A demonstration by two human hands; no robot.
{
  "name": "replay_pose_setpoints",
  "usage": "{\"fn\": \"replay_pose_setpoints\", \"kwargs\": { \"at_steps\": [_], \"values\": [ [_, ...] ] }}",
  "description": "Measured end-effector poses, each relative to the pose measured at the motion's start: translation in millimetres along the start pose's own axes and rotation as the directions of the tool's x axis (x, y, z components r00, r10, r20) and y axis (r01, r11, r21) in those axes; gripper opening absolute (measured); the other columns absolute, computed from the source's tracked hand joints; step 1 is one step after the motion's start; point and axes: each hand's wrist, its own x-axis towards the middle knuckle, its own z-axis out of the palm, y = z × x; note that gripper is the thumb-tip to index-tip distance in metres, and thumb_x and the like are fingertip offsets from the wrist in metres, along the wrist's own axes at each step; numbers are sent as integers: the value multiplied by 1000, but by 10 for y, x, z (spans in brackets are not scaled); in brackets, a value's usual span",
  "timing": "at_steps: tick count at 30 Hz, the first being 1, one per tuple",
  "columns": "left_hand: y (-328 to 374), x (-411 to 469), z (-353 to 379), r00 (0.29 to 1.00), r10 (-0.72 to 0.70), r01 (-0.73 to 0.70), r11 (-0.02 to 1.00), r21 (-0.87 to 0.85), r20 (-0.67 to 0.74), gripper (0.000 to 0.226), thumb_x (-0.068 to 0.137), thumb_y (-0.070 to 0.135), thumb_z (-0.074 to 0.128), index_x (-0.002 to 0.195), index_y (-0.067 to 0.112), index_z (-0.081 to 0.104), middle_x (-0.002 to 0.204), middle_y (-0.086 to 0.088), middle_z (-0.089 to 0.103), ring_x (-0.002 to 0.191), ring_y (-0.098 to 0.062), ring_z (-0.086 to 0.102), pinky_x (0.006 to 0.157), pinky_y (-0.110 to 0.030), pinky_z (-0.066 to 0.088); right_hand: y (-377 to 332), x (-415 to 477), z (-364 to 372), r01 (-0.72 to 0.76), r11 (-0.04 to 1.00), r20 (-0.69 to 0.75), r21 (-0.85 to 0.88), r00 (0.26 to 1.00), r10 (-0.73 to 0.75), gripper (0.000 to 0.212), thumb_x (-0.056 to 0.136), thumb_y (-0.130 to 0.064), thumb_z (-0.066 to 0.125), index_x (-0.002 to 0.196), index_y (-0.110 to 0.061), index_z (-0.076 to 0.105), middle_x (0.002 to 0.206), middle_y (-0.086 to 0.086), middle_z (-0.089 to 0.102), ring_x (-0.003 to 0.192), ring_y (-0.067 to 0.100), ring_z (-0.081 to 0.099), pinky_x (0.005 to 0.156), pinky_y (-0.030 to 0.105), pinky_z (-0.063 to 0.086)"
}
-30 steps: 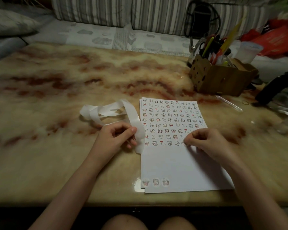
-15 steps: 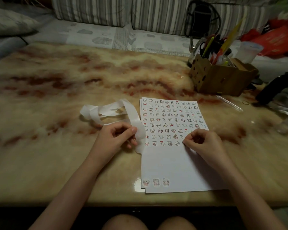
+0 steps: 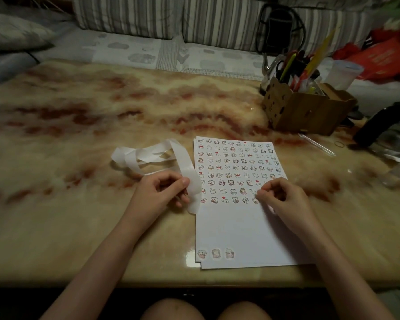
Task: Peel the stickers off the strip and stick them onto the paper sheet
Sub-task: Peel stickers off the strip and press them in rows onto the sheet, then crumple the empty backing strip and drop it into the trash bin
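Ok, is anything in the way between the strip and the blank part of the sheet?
Nothing visible. The left hand holds the strip at the left edge of the sheet, which is mostly blank below the last sticker row. The right hand sits at that row's right end.

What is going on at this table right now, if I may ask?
A person is sticking stickers onto a sheet on the table. The left hand pinches the strip, whose loose length loops left of the sheet. Rows fill the sheet's upper half. The right hand rests curled fingertips at the right end of the last row; whether they hold a sticker is hidden.
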Motion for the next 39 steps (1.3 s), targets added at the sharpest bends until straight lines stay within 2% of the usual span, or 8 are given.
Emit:
{"fn": "replay_pose_setpoints", "kwargs": {
  "at_steps": [12,16,20,25,28,31,35,39],
  "values": [
    [-44,4,-1,993,21,-12,997,76,-120,14,84,1,65,98,3,62,63,-8,64,48,-12,57,46,-19,46,15,2,34,11,998,-15,-63,1000,-12,9,82,-8,69,80,-15,64,66,-5,55,59,7,45,55,12,37],
    [-39,-4,-8,961,116,-27,944,330,-252,17,82,9,68,97,15,61,72,-3,66,60,-6,59,62,-16,47,-14,15,-3,-42,998,30,-52,999,44,8,84,-11,68,81,-17,64,64,-5,57,56,10,50,58,23,40],
    [103,-24,-136,934,159,35,851,524,-320,15,83,23,67,96,26,62,74,9,66,70,-4,60,61,-12,42,-222,4,-72,18,997,0,-76,1000,-18,2,87,-12,65,89,-14,65,76,2,64,47,0,53,46,11,40],
    [183,9,-365,929,213,59,722,689,-303,2,81,23,68,83,22,68,81,9,62,84,-14,59,66,-22,39,-694,56,115,252,967,140,-28,959,-246,45,81,-30,73,122,-32,54,122,-11,57,98,1,55,81,20,44],
    [120,95,-494,933,175,150,607,780,-316,7,77,23,73,80,19,69,128,-6,46,130,-27,28,98,-28,26,-1022,210,492,405,912,393,-69,851,-348,85,79,-39,73,148,-37,24,157,-12,19,142,6,21,113,26,22],
    [53,237,-636,951,79,185,633,752,-300,13,73,22,76,72,26,63,155,-12,19,144,-27,10,113,-32,17,-1220,469,950,514,845,552,-148,752,-360,100,78,-42,73,151,-36,5,161,-3,-8,148,18,-5,120,38,6],
    [1,334,-695,980,9,133,707,695,-197,18,73,20,74,72,26,57,114,-5,60,108,-23,56,74,-20,40,-1256,686,1317,513,823,653,-243,714,-252,95,80,-37,73,152,-29,13,161,4,6,148,23,7,118,33,11],
    [-64,289,-633,967,74,108,748,655,-245,16,75,11,69,83,17,57,81,5,58,73,-11,52,55,-7,34,-1240,642,1446,541,786,611,-300,741,-277,60,81,-24,73,136,-16,51,136,13,52,127,29,45,95,24,32]
  ]
}}
